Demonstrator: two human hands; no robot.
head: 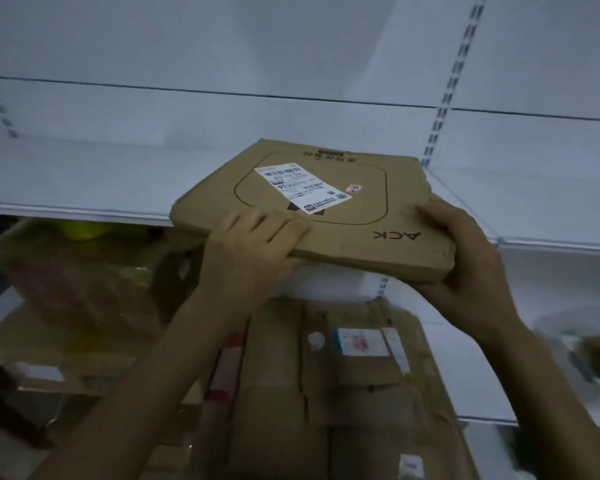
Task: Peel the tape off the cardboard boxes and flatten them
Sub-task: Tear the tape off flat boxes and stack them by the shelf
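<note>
Shelving of white metal (66, 188) stands behind a flat brown cardboard box (343, 237), held at its front edge above a blurred stack of flattened cardboard pieces (326, 375). Left hand (253, 244) grips the box's near edge, fingers curled on top; right hand (465, 258) clasps its near right corner. The white shipping label (302, 188) is unreadable; printed "ACK" reads upside down.
</note>
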